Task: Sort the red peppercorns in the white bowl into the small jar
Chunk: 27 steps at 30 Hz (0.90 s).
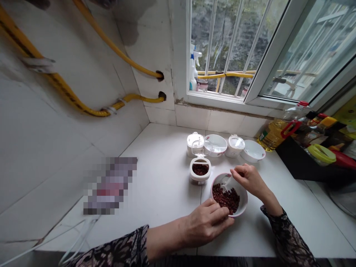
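A white bowl with a pink rim stands on the counter, partly filled with dark red dried pieces. My right hand pinches the handle of a small white spoon, whose tip rests among the pieces. On the bowl's near left rim, my left hand is closed, its fingers gripping the edge. Just left of the bowl sits a small seasoning jar with its clear lid raised, holding similar dark red pieces.
Behind stand a white lidded jar, a white bowl, another lidded jar and a second bowl. An oil bottle and a black rack of condiments are at right. A blurred object lies left.
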Each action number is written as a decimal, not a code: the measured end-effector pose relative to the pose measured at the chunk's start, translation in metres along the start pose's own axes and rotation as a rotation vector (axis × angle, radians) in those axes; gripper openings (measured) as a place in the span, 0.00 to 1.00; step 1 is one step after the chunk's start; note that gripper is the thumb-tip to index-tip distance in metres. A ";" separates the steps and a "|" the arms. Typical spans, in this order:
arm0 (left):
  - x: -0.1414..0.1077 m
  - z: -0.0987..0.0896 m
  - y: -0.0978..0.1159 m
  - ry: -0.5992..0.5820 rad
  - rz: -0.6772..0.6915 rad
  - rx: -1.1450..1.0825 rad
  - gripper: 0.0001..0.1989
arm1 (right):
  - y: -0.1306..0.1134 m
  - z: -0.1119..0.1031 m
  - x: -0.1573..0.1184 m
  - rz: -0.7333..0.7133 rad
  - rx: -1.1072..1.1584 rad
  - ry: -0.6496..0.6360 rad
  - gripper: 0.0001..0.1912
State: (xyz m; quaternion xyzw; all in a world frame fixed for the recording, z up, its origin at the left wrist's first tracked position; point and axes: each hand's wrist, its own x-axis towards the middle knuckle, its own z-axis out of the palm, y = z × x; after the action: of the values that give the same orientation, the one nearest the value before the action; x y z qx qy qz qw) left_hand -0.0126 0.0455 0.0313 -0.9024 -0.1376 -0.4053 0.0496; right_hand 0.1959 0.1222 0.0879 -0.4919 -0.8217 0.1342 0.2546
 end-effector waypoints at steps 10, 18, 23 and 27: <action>0.003 -0.003 0.001 0.008 -0.017 -0.030 0.09 | 0.013 0.002 0.001 0.292 0.481 0.002 0.26; 0.003 -0.003 0.002 -0.013 -0.028 -0.011 0.09 | 0.013 0.011 0.002 0.368 0.568 -0.005 0.28; -0.002 0.001 0.001 -0.101 -0.003 0.022 0.08 | 0.008 0.010 0.005 0.415 0.635 0.059 0.28; -0.003 0.001 0.000 -0.102 0.005 0.018 0.06 | -0.011 0.004 0.013 0.296 0.554 0.233 0.25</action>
State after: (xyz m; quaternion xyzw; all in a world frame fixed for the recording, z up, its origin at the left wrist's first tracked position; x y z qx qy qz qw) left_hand -0.0137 0.0447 0.0280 -0.9217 -0.1413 -0.3574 0.0516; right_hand 0.1806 0.1288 0.0936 -0.5300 -0.6390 0.3309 0.4487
